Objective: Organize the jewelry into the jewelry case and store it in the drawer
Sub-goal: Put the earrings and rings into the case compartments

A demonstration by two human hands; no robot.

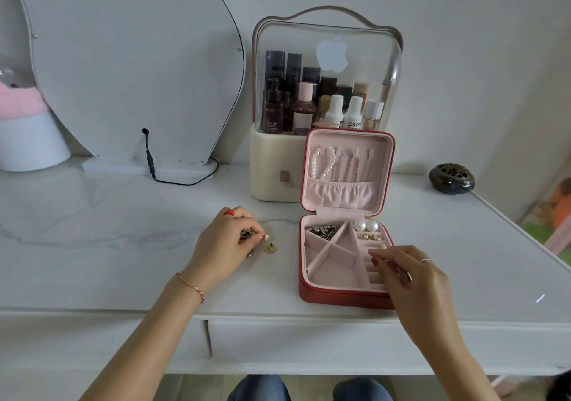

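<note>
A red jewelry case [312, 292] with pink lining stands open on the white vanity top. Its lid holds a pearl strand [323, 162] and several chains. The base holds a dark chain [324, 231], two pearl earrings [366, 225] and small gold earrings [369, 237]. My right hand [408, 277] hovers over the case's right ring slots, fingertips pinching a small gold piece [383, 246]. My left hand [228, 243] sits left of the case, curled round a cluster of small jewelry [247, 235]. A gold stud earring [270, 248] lies on the top beside it.
A clear cosmetics organizer [278, 166] full of bottles stands right behind the case. A curved mirror [129, 61] with a black cable [151, 166] is at the back left, a dark round burner [451, 178] at the back right. The closed drawer front [293, 342] lies below the edge.
</note>
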